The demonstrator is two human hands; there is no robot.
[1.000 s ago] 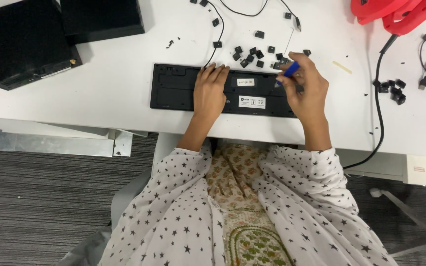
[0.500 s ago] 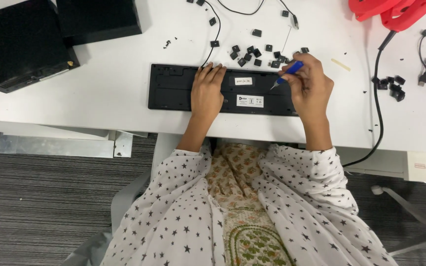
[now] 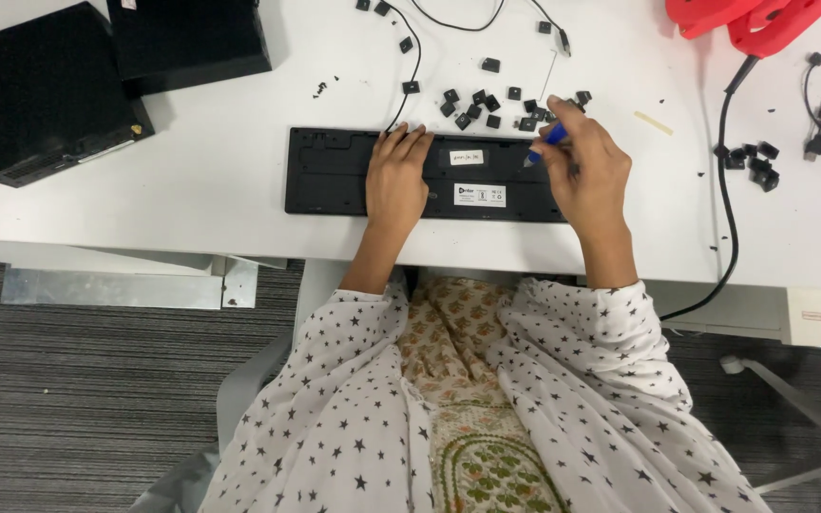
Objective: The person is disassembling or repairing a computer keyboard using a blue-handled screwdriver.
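a: where's the keyboard (image 3: 334, 176)?
b: face down on the white desk (image 3: 192, 190), near its front edge, a flat black plastic slab with two pale labels on its back.
a: and the hands?
b: the left hand (image 3: 396, 180) lies flat on it, fingers spread and loose, pinning it. the right hand (image 3: 586, 166) pinches a small blue-handled tool (image 3: 545, 144), tip aimed at the keyboard's back.
a: how to do this well?
b: i'd judge: keep firm downward pressure with the flat palm and hold the tool steady so it doesn't skid on smooth plastic.
a: around it?
b: small squarish black keycaps (image 3: 486, 104) scattered just beyond, thin black cables (image 3: 415, 57), matte black boxes (image 3: 45, 90) at left, something red (image 3: 743, 19) at top right.
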